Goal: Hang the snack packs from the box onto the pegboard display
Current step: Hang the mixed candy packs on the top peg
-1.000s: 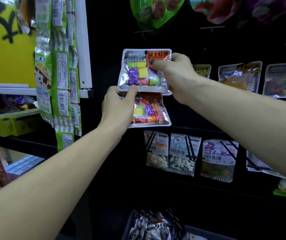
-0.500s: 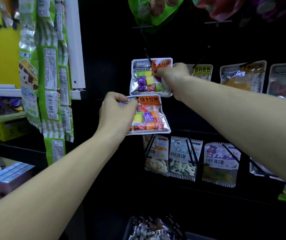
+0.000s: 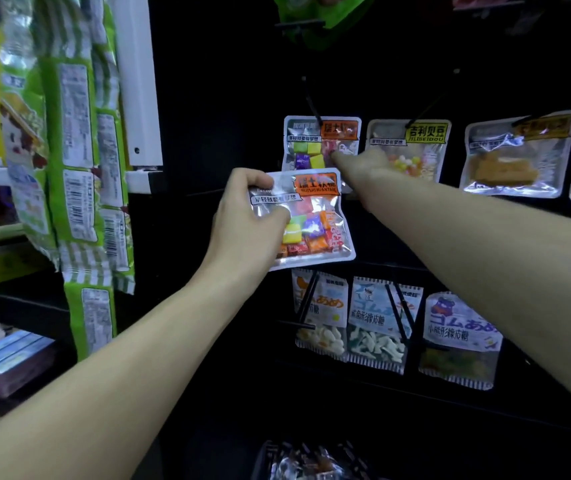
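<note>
A clear snack pack of coloured candy cubes with an orange label (image 3: pixel 306 142) hangs on a black peg of the dark pegboard (image 3: pixel 228 98). My right hand (image 3: pixel 363 164) reaches toward it, fingertips touching its lower right part, fingers extended. My left hand (image 3: pixel 246 216) grips a second, identical candy pack (image 3: pixel 315 220) by its left side, holding it just below the hung one. At the bottom edge a dark box (image 3: pixel 311 462) holds several more shiny packs.
Other packs hang to the right: a yellow-labelled bean pack (image 3: pixel 412 147) and a brown snack pack (image 3: pixel 516 157). Three gummy packs (image 3: pixel 377 327) hang in the row below. Long green strips of packets (image 3: pixel 72 168) hang at the left beside a white frame.
The upper candy pack now hangs on the peg, and my right hand has released its top and slid down to its lower part. My left hand has kept hold of the second pack.
</note>
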`<state>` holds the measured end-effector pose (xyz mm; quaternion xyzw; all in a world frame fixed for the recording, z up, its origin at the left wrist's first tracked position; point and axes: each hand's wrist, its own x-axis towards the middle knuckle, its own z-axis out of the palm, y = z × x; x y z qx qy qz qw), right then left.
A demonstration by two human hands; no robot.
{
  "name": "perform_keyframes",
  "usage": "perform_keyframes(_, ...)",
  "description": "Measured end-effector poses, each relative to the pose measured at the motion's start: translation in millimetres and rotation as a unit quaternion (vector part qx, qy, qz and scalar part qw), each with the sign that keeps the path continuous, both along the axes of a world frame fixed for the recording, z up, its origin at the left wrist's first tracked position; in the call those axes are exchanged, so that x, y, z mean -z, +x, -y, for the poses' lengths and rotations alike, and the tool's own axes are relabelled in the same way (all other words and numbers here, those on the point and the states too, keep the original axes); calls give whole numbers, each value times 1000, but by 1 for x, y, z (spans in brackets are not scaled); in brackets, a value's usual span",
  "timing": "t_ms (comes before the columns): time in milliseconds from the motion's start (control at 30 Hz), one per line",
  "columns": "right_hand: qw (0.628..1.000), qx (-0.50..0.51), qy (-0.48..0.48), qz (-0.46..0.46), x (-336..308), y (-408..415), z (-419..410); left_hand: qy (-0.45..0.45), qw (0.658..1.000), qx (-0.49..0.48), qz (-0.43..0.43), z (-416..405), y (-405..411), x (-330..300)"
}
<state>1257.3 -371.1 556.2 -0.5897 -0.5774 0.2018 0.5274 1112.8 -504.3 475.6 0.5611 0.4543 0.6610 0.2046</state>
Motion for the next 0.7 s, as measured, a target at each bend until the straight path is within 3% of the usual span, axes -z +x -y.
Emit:
perform_keyframes(167,1000,-7,-12,-12,17,12,28,24,1000,0,-2,6,-1,-7)
perform_keyframes(233,990,-93,-35,-96,21,22,52,30,1000,-1,-1,10,-1,-10)
perform_keyframes(300,958,-216,-89,-167,21,29,82,36,999,-1,-2,14,0,-14)
perform_keyframes(400,930,-333,-101,-121,18,34,111,41,999,-3,-4,19,0,-21)
perform_keyframes(700,938,-320,51,-122,-13,23,134,74,995,-64,-4,27,0,-47)
